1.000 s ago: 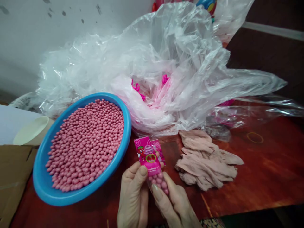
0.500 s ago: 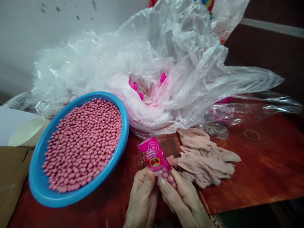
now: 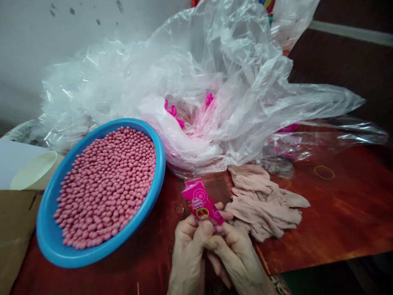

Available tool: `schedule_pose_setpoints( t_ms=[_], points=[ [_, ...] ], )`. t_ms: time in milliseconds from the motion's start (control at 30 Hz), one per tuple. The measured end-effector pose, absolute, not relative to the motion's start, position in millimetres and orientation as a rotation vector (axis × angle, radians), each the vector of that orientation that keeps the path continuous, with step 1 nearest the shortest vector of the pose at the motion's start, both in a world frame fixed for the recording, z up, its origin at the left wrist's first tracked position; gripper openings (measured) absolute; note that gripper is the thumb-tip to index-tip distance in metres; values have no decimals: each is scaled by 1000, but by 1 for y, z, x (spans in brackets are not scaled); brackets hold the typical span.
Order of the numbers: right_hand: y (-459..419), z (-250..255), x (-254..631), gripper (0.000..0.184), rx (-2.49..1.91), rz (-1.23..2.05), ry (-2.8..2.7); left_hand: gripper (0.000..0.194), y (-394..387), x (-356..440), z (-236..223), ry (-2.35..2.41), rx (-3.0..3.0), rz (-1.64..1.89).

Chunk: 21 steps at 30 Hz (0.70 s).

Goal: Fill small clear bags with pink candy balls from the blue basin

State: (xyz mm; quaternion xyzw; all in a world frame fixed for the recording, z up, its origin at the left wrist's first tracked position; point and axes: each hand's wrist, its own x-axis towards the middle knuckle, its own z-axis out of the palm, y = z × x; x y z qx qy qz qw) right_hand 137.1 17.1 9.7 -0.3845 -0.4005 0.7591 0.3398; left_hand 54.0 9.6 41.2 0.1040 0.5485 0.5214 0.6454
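- The left hand (image 3: 188,256) and right hand (image 3: 238,258) meet at the near edge of the table, low in the view, with the fingers curled closed and close together.
- The left thumb and fingers pinch the lower end of a bright pink candy packet (image 3: 201,202), and the right fingers press against the same end from the other side (exactly how they overlap is partly hidden).
- The packet stands tilted, its top leaning toward the far left, and it is printed with a small strawberry picture and a round label. It sits between the blue bowl and the fabric.
- To the left, a blue plastic bowl (image 3: 159,172) sits heaped with pink candy beads (image 3: 104,184), its rim well clear of the hands.
- Just right of the hands lies a crumpled heap of pale pink fabric (image 3: 264,203), close to the right fingers.
- Behind everything, a large clear plastic bag (image 3: 233,53) billows up, with bright pink plastic pieces (image 3: 173,112) inside.

**REST**
- A thin rubber band (image 3: 324,172) lies on the red wood-grain table (image 3: 337,205) at the right.
- A cream paper cup (image 3: 33,171) lies on its side at the far left, above a cardboard sheet (image 3: 15,233).
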Motion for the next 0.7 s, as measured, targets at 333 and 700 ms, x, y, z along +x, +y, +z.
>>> schedule_pose_setpoints(
  t_ms=[333, 700],
  points=[
    [12, 7, 129, 55, -919, 2041, -982, 24, 2, 51, 38, 1167, 150, 1293],
    [-3, 12, 119, 34, -953, 1807, -1565, 36, -55, 17, 24, 1142, 65, 1393]
  ],
)
